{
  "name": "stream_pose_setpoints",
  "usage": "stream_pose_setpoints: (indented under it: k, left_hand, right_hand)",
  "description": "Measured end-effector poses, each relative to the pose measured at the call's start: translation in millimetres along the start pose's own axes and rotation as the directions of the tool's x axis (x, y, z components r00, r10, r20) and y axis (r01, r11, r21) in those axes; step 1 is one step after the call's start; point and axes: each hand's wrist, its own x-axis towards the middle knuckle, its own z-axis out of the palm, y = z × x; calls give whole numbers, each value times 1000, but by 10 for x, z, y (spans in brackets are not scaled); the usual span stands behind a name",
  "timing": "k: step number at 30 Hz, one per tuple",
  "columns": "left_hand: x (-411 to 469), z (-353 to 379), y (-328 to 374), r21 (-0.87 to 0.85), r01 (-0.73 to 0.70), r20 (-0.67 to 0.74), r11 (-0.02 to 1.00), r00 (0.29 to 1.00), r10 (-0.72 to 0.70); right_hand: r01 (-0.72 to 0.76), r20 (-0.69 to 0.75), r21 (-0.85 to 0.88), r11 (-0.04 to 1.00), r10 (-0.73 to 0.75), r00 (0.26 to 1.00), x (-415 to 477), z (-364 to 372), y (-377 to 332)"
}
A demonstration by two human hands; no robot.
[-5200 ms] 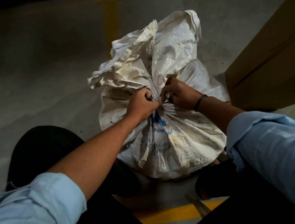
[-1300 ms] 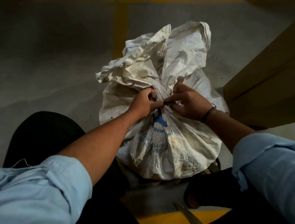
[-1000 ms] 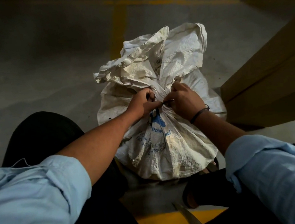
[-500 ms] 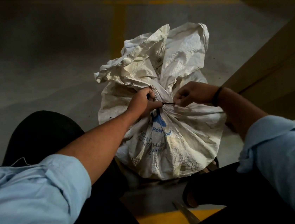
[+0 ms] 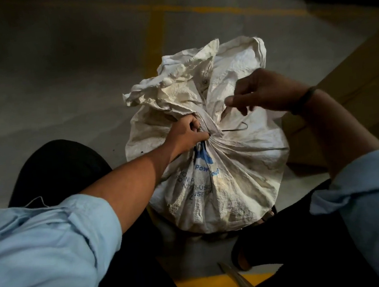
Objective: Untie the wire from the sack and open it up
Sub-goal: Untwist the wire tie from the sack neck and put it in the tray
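The left hand (image 5: 186, 134) clamps its fingers on the neck of the sack (image 5: 224, 186). The wire (image 5: 234, 128) sticks out toward 3 o'clock. The right hand (image 5: 265, 92) is at 1 o'clock with fingers curled; I cannot tell what they hold.

Blue "Pow…" and grey "…NTI-USE" print, partly readable, on the sack (image 5: 234, 176).

Right hand (image 5: 263, 92) risen toward upper right, off sack (image 5: 224, 186) neck; wire (image 5: 236, 128) end now juts out, seemingly released.
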Motion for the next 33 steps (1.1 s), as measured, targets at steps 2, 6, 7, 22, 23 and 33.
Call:
stream_pose_setpoints:
  k: [2, 6, 7, 22, 23, 33]
  left_hand:
    - [-13, 3, 28, 10, -42, 2, 999, 999, 42]
    - [-120, -58, 141, 53, -76, -6, 996, 997, 76]
    - [-148, -85, 174, 76, -102, -10, 992, 995, 103]
    - [-272, -83, 517, 569, -246, 60, 785, 964, 259]
    - [-267, -79, 524, 568, -241, 60, 787, 966, 252]
    - [-196, -65, 527, 726, -357, 153, 588, 917, 368]
  right_hand:
    - [-79, -130, -94, 992, 66, 989, -40, 37, 108]
    - [-123, -152, -228, 966, 90, 984, 26, 408, 31]
    - [-127, -125, -259, 957, 97, 987, 27, 503, -15]
    - [-270, -175, -319, 909, 223, 959, -323, 896, 84]
    - [-260, -165, -325, 909, 216, 962, -268, 927, 85]
    - [-261, -247, -232, 937, 203, 947, 9, 1096, 171]
